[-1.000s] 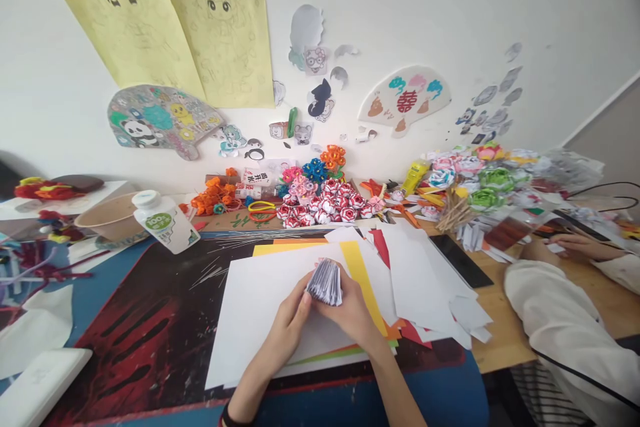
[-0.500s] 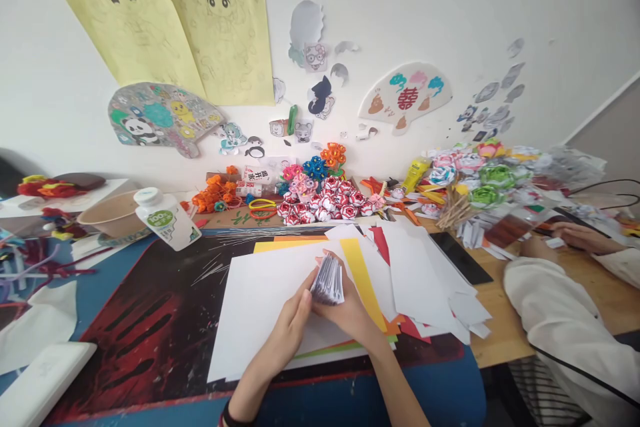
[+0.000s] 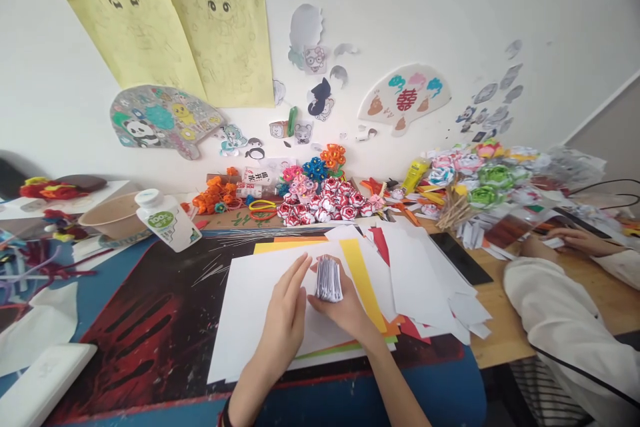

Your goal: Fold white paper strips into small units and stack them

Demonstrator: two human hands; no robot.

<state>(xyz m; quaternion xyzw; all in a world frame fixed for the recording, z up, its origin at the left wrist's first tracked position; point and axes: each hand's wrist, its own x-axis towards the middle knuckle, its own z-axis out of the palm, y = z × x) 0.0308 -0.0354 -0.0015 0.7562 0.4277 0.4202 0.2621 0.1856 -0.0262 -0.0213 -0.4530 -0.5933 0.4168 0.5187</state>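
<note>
A thick bundle of folded white paper strips (image 3: 329, 279) stands upright in my right hand (image 3: 345, 307), whose fingers wrap round it above the paper sheets. Just left of the bundle is my left hand (image 3: 286, 310), with its fingers stretched out and nothing in it; a small gap shows between it and the bundle. Under both hands lies a stack of large white sheets (image 3: 245, 313), with a yellow sheet (image 3: 361, 280) and green and orange edges showing.
Loose white papers (image 3: 420, 273) and a black phone-like slab (image 3: 461, 257) lie to the right. Behind are paper flowers (image 3: 330, 203) and a white bottle (image 3: 167, 219). A white power strip-like box (image 3: 47, 383) is at lower left. Another person's sleeve (image 3: 555, 333) is at right.
My left hand has let go of the paper bundle and moved slightly left, its fingers now straight. The bundle stays in my right hand and looks more upright and squared.
</note>
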